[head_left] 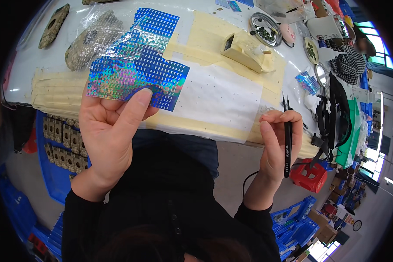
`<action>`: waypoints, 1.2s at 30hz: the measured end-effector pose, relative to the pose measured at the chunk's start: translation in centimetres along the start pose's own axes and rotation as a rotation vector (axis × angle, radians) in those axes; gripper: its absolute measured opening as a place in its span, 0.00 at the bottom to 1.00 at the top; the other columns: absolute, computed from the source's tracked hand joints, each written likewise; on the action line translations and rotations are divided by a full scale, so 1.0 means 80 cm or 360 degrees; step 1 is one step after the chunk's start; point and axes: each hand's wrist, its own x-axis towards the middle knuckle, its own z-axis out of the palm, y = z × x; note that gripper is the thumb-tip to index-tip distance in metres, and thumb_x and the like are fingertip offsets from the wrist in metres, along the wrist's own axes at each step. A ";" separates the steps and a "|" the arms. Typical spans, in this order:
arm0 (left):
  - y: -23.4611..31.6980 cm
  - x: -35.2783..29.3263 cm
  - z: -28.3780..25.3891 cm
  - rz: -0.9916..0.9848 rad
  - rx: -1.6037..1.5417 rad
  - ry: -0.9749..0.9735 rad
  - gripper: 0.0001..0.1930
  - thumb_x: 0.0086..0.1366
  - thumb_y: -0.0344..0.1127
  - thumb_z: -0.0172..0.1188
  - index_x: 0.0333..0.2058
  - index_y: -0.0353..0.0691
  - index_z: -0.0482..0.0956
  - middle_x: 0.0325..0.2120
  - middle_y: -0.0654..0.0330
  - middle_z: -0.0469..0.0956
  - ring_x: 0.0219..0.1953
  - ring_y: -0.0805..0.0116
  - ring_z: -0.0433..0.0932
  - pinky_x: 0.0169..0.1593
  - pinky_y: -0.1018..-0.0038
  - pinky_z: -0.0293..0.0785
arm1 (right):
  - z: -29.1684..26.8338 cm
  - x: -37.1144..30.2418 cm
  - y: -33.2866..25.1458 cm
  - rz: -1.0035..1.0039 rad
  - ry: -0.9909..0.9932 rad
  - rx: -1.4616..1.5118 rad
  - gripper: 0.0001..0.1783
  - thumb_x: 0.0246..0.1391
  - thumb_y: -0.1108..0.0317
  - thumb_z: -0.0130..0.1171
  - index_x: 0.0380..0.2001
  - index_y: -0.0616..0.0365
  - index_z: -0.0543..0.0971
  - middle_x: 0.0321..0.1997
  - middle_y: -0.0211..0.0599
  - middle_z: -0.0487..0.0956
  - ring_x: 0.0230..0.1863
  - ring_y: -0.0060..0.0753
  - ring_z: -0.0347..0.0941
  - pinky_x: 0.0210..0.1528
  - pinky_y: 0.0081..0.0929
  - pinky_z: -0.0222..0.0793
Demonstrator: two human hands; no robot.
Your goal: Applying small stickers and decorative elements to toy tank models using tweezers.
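Observation:
My left hand [111,135] is closed on a shiny blue holographic sheet [161,72], its thumb on top and its fingers beneath. Rows of small pale rectangles cover the sheet, which has a stepped outline. In my right hand [273,142] lies a pair of black tweezers [287,139], tips pointing away from me, between the fingers. Between the hands, a white paper [218,100] with scattered tiny dark specks is spread on the table. Behind the sheet, a camouflage-patterned piece [81,46] rests under clear plastic film.
A tape-wrapped block [249,54] stands beyond the paper. Farther right are a round metal dish [273,40] of small dark green pieces and another blue sheet piece [307,82]. Camouflage parts fill a blue tray [52,161] below left. A red stool [310,178] stands below right.

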 end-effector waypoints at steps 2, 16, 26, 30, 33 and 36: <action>0.000 0.001 0.000 0.0006 0.0003 -0.0014 0.18 0.65 0.21 0.54 0.54 0.37 0.68 0.42 0.59 0.80 0.41 0.74 0.81 0.42 0.79 0.81 | 0.001 0.002 0.000 -0.0029 0.0015 -0.0146 0.16 0.49 0.86 0.59 0.37 0.60 0.67 0.37 0.40 0.77 0.43 0.27 0.74 0.50 0.25 0.67; 0.001 0.000 -0.002 -0.0023 -0.0017 0.0037 0.18 0.64 0.21 0.55 0.53 0.36 0.69 0.42 0.58 0.80 0.42 0.73 0.81 0.43 0.77 0.82 | 0.002 0.003 0.011 -0.0392 -0.0032 -0.0967 0.11 0.52 0.77 0.63 0.33 0.62 0.69 0.31 0.38 0.77 0.33 0.27 0.74 0.40 0.22 0.68; 0.000 -0.001 0.001 -0.0061 -0.0003 0.0031 0.18 0.65 0.21 0.55 0.53 0.36 0.68 0.43 0.57 0.80 0.42 0.72 0.81 0.42 0.77 0.82 | -0.011 -0.004 0.004 -0.0527 0.0144 -0.0767 0.47 0.59 0.27 0.25 0.43 0.68 0.70 0.37 0.50 0.77 0.39 0.37 0.75 0.48 0.33 0.67; 0.003 -0.001 0.006 -0.0178 -0.0123 0.0022 0.22 0.61 0.17 0.58 0.53 0.34 0.65 0.43 0.54 0.79 0.43 0.69 0.81 0.44 0.74 0.82 | 0.012 -0.007 -0.004 -0.0566 0.0022 -0.0888 0.48 0.60 0.29 0.28 0.47 0.71 0.72 0.40 0.53 0.78 0.41 0.39 0.75 0.47 0.34 0.69; 0.004 0.001 0.010 -0.0242 -0.0167 -0.0066 0.22 0.61 0.17 0.57 0.53 0.33 0.65 0.44 0.54 0.79 0.44 0.69 0.80 0.44 0.74 0.82 | 0.042 -0.001 -0.010 -0.0951 -0.0083 -0.0756 0.23 0.56 0.51 0.61 0.40 0.63 0.78 0.37 0.46 0.82 0.39 0.44 0.77 0.44 0.33 0.71; 0.008 0.002 0.013 -0.0300 -0.0215 -0.0112 0.22 0.61 0.17 0.57 0.54 0.34 0.65 0.44 0.54 0.79 0.45 0.69 0.80 0.45 0.74 0.82 | 0.067 0.005 -0.023 -0.1173 -0.0224 -0.0841 0.16 0.46 0.65 0.70 0.38 0.58 0.80 0.36 0.44 0.82 0.40 0.45 0.79 0.42 0.33 0.76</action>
